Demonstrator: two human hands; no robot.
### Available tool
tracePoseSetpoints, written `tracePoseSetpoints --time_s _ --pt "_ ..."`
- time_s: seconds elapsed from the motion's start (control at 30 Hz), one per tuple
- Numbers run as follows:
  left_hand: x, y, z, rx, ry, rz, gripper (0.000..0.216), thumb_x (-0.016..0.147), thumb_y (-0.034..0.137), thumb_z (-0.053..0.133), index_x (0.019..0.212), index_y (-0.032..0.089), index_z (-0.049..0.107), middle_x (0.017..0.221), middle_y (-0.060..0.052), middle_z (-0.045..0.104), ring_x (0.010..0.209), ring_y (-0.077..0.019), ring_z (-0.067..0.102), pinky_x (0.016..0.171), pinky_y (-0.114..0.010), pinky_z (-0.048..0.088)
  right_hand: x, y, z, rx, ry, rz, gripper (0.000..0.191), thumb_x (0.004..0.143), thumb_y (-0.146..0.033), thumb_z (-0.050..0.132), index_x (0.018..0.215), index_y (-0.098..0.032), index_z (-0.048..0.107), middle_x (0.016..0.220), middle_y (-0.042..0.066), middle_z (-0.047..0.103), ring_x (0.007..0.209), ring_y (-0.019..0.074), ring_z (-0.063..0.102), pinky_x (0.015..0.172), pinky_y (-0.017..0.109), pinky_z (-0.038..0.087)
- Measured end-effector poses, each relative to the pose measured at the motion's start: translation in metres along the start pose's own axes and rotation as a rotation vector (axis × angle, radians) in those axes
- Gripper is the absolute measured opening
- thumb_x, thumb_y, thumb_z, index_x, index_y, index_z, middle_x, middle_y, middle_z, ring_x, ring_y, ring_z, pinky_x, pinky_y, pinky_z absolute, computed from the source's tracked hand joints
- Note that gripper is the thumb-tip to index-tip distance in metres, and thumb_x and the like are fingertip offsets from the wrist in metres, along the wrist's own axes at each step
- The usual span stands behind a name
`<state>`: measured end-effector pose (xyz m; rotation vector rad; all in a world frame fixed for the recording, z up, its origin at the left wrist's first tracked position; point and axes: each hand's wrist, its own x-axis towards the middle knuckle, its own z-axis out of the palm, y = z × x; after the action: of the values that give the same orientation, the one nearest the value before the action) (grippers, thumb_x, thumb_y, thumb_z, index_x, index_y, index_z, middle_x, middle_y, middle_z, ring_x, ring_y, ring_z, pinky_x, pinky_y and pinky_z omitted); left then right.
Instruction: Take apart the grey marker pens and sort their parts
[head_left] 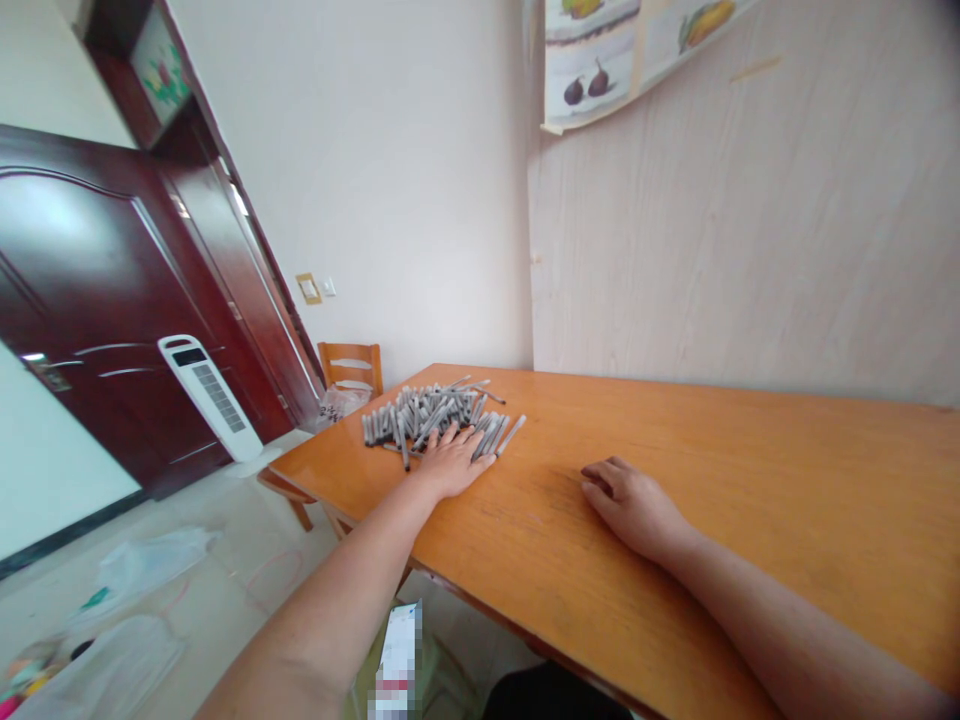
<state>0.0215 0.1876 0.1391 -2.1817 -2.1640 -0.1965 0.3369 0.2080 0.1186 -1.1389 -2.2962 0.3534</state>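
Grey sticks (431, 415) heaped in a loose pile at the far left end of the wooden table (750, 500), directly ahead of the left hand (454, 462) and under its fingertips. Well apart from the right hand (630, 505), off to its left and further away.

Left hand: spread wide and flat, palm down, fingers fanned. Touches the near edge of the pile with the fingertips; a few sticks just beside the outer fingers on both sides. Grips nothing. Forearm stretched long and nearly straight from the lower left of the view, crossing the table's near edge.

Right hand: palm down on bare wood, fingers loosely curled with tips tucked toward the table. Holds nothing visible, touches only the tabletop. Forearm laid along the table from the lower right corner, wrist relaxed.

Around: wooden chair (351, 368) past the far end of the table, white tower fan (210, 398) standing tilted in view before a dark red door (90, 300), fruit poster (600, 60) on the wall above, plastic bags (150, 560) on the floor at left.
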Motion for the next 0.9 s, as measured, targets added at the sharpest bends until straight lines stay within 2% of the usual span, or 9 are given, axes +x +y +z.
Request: tracePoseSetpoints --time_s 0.13,0.3,0.47,0.63,0.77,0.9 --pt "-0.001 0.000 -0.001 -0.003 0.073 -0.033 0.068 0.088 0.066 0.023 0.145 0.030 0.033 0.151 -0.003 0.035 0.143 -0.0277 0.017 0.114 -0.053 0.007 0.000 0.000 0.000 0.000 0.005 0.004 0.031 0.090 -0.032 0.042 0.104 -0.017 0.066 0.103 0.011 0.063 0.092 0.0197 0.062 0.080 0.030 0.046" --pt "-0.004 -0.012 -0.008 0.088 0.265 -0.118 0.053 0.094 0.048 0.022 0.138 0.028 0.043 0.146 -0.003 0.044 0.143 -0.0238 0.018 0.116 -0.048 0.001 0.000 0.000 0.000 0.002 0.010 0.009 0.031 0.090 -0.033 0.043 0.103 -0.017 0.066 0.102 0.011 0.064 0.092 0.0194 0.062 0.080 0.029 0.046" --pt "-0.008 -0.030 -0.011 0.165 0.348 -0.169 0.047 0.092 0.037 0.031 0.135 0.025 0.046 0.146 -0.005 0.043 0.142 -0.0264 0.018 0.115 -0.051 -0.003 0.001 0.002 0.002 0.004 0.007 0.011 0.030 0.090 -0.032 0.044 0.103 -0.017 0.066 0.102 0.011 0.064 0.092 0.0193 0.062 0.080 0.029 0.045" --pt "-0.016 -0.035 -0.009 0.177 0.318 -0.130 0.053 0.092 0.047 0.031 0.135 0.022 0.047 0.146 -0.009 0.042 0.143 -0.0295 0.016 0.113 -0.056 -0.005 0.001 0.003 0.002 0.010 0.006 0.020 0.031 0.090 -0.032 0.044 0.105 -0.016 0.066 0.103 0.011 0.064 0.092 0.0193 0.062 0.080 0.029 0.045" --pt "-0.023 -0.037 -0.009 0.170 0.271 -0.100 0.070 0.086 0.064 0.034 0.141 0.022 0.041 0.151 -0.010 0.033 0.144 -0.0323 0.009 0.111 -0.058 -0.008 0.001 0.002 0.002 0.012 0.007 0.025 0.032 0.089 -0.033 0.044 0.104 -0.016 0.066 0.104 0.011 0.064 0.091 0.0195 0.062 0.078 0.029 0.045" --pt "-0.026 -0.042 -0.010 0.180 0.259 -0.105 0.082 0.080 0.072 0.037 0.145 0.022 0.035 0.154 -0.010 0.027 0.145 -0.0328 0.003 0.111 -0.057 -0.010 0.001 0.003 0.003 0.008 0.009 0.022 0.032 0.090 -0.034 0.044 0.104 -0.017 0.066 0.104 0.011 0.064 0.090 0.0193 0.062 0.078 0.029 0.045"
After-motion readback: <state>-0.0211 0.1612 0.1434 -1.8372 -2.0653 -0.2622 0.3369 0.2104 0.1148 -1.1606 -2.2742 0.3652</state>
